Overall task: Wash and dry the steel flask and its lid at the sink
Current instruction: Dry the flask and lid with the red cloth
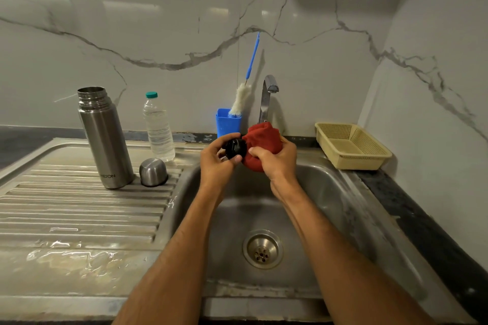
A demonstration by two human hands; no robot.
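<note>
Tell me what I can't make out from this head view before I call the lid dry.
- Black lid: its far side is hidden by the left hand and the red cloth.
- Red cloth: the part inside the right hand grip is hidden.
- Steel flask: the inside can't be seen from this angle.
- Tap: its base is behind the cloth.
- Moisture on the lid: too small to tell.
</note>
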